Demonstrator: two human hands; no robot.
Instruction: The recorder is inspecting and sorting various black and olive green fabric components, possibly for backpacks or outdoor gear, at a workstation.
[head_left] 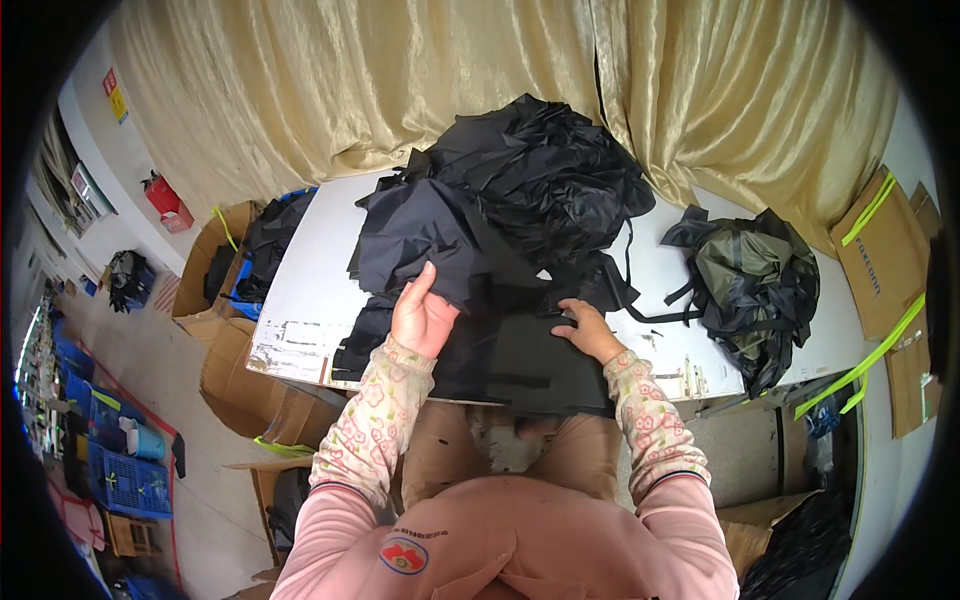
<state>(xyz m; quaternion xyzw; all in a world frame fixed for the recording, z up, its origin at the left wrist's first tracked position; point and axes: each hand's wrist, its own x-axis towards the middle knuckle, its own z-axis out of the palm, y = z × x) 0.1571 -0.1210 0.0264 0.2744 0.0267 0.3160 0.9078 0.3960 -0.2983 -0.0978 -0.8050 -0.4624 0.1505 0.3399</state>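
Note:
A big heap of black fabric pieces (530,190) lies on the white table (300,290). My left hand (422,315) lifts and holds one dark fabric piece (415,235) up from the heap's left side. Flat on a black fabric panel (520,360) at the table's near edge rests my right hand (590,330), fingers pressing its upper edge. A narrow black strap runs across that panel.
A bundle of olive and black fabric with straps (750,280) lies on the table's right part. Cardboard boxes (225,250) with dark cloth stand left of the table, more cardboard (885,250) at the right. A golden curtain (500,70) hangs behind. Blue crates (130,480) sit on the floor.

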